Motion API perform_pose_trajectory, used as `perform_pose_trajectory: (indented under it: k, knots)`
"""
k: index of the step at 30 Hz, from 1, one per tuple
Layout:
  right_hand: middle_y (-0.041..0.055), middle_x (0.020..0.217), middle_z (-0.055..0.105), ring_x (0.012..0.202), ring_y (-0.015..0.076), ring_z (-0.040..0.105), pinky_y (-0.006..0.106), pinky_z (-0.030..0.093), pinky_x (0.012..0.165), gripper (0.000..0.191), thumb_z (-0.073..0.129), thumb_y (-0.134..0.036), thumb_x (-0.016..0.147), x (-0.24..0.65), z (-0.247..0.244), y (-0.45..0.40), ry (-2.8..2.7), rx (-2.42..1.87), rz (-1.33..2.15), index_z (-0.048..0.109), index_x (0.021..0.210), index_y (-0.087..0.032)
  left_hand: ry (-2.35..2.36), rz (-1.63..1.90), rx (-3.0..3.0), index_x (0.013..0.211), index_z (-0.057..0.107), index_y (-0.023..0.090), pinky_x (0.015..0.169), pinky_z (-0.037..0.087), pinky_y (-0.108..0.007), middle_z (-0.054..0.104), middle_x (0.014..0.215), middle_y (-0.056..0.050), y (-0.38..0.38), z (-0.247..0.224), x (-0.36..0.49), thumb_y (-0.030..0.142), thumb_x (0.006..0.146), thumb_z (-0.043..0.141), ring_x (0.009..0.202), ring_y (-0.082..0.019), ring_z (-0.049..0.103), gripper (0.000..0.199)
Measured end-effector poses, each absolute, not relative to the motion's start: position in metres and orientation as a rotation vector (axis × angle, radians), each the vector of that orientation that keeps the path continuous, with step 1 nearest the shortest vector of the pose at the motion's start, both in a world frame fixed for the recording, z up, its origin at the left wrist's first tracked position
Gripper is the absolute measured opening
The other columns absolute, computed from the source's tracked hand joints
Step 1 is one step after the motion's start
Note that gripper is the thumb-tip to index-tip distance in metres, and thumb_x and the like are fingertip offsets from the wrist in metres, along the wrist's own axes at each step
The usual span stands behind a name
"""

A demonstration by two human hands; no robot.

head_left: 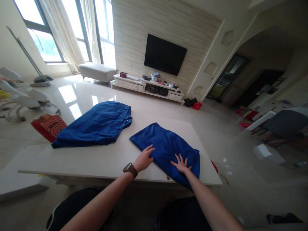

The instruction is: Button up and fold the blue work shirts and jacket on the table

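A folded blue garment (166, 141) lies on the white table (96, 160), its near right corner hanging slightly over the front edge. My right hand (181, 164) rests on it with fingers spread flat. At the garment's near left edge is my left hand (144, 158), fingers stretched out, with a dark watch (130, 169) on the wrist. Whether the left palm presses on the cloth or hovers just over its edge I cannot tell. Farther left on the table lies a second blue garment (93, 123) with a gathered waistband, probably trousers or shorts.
A red paper bag (49, 126) stands beyond the table's left end. Across the floor are a low TV cabinet (130, 85) with assorted items and a grey-white bench (97, 72). A dark chair (286, 123) and a white box (268, 152) are at the right.
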State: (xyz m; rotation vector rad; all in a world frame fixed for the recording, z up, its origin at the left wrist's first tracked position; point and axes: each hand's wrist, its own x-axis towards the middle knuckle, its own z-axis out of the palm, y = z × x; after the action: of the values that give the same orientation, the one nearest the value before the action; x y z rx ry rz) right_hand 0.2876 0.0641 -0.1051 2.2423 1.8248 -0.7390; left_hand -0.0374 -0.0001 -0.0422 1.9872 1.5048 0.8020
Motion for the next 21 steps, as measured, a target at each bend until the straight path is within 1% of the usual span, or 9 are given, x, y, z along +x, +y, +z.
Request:
perform_pose_trajectory:
  k: [2,4,6,7,9,11,14,17,21]
  knots:
    - [-0.0081,0.174,-0.019,0.156,0.0485,-0.02,0.086,0.005,0.11,0.095,0.037,-0.092,0.083,0.286,-0.107,0.077,1.689,2.416,-0.766,0.007,0.164,-0.053,1.427,0.74,1.974,0.139,0.063,0.02,0.125,0.037,-0.039,0.047,0.161,-0.011,-0.01,-0.042,-0.033,0.017,0.089,0.056,0.146,-0.025,0.049,0.051]
    - [-0.0023,0.175,-0.018,0.155,0.0531,-0.017,0.087,0.01,0.109,0.098,0.035,-0.092,0.084,0.286,-0.105,0.086,1.576,2.552,-0.801,0.005,0.166,-0.048,1.416,0.624,1.999,0.13,0.068,0.018,0.122,0.041,-0.041,0.056,0.151,-0.014,-0.017,-0.039,-0.031,0.015,0.087,0.056,0.139,-0.027,0.056,0.044]
    - [0.0033,0.175,-0.016,0.156,0.0532,-0.011,0.081,0.015,0.113,0.099,0.037,-0.088,0.087,0.288,-0.101,0.088,1.606,2.595,-0.813,0.001,0.167,-0.043,1.368,0.566,2.058,0.125,0.07,0.017,0.118,0.046,-0.043,0.062,0.142,-0.014,-0.02,-0.03,-0.029,0.015,0.088,0.056,0.132,-0.028,0.061,0.04]
    - [0.004,0.176,-0.015,0.157,0.0514,-0.007,0.076,0.017,0.116,0.099,0.041,-0.085,0.088,0.29,-0.099,0.084,1.689,2.573,-0.798,0.002,0.168,-0.042,1.329,0.569,2.088,0.123,0.07,0.017,0.116,0.047,-0.043,0.064,0.139,-0.014,-0.02,-0.023,-0.027,0.016,0.089,0.055,0.128,-0.028,0.062,0.038]
    - [0.0009,0.176,-0.013,0.159,0.0462,-0.004,0.067,0.014,0.122,0.098,0.049,-0.081,0.087,0.294,-0.096,0.069,1.881,2.446,-0.766,0.008,0.167,-0.043,1.258,0.611,2.131,0.122,0.07,0.018,0.112,0.05,-0.042,0.065,0.134,-0.012,-0.02,-0.008,-0.021,0.019,0.091,0.053,0.122,-0.027,0.064,0.035]
    - [-0.0033,0.176,-0.012,0.16,0.0437,-0.006,0.064,0.011,0.124,0.093,0.052,-0.08,0.088,0.296,-0.098,0.047,1.96,2.281,-0.786,0.014,0.166,-0.046,1.223,0.63,2.172,0.12,0.07,0.018,0.109,0.051,-0.042,0.066,0.131,-0.011,-0.02,0.005,-0.015,0.02,0.091,0.052,0.119,-0.027,0.065,0.034]
    - [-0.0067,0.175,-0.014,0.159,0.0444,-0.014,0.069,0.009,0.122,0.087,0.043,-0.079,0.092,0.294,-0.105,0.02,1.889,2.159,-0.837,0.008,0.166,-0.05,1.21,0.612,2.222,0.118,0.07,0.019,0.106,0.052,-0.04,0.067,0.127,-0.01,-0.024,0.01,-0.015,0.019,0.091,0.052,0.117,-0.026,0.065,0.033]
    - [-0.0085,0.174,-0.021,0.157,0.0441,-0.02,0.071,0.005,0.121,0.085,0.036,-0.079,0.094,0.286,-0.112,0.019,1.799,2.205,-0.766,0.001,0.165,-0.05,1.235,0.553,2.231,0.116,0.07,0.019,0.101,0.053,-0.04,0.067,0.125,-0.011,-0.028,0.0,-0.029,0.019,0.091,0.051,0.112,-0.026,0.067,0.032]
    - [-0.0064,0.174,-0.022,0.158,0.0436,-0.019,0.071,0.005,0.121,0.085,0.033,-0.078,0.095,0.281,-0.116,0.05,1.731,2.279,-0.719,-0.002,0.166,-0.048,1.337,0.446,2.23,0.111,0.071,0.017,0.097,0.054,-0.04,0.068,0.121,-0.012,-0.027,-0.013,-0.061,0.017,0.089,0.05,0.108,-0.027,0.068,0.031]
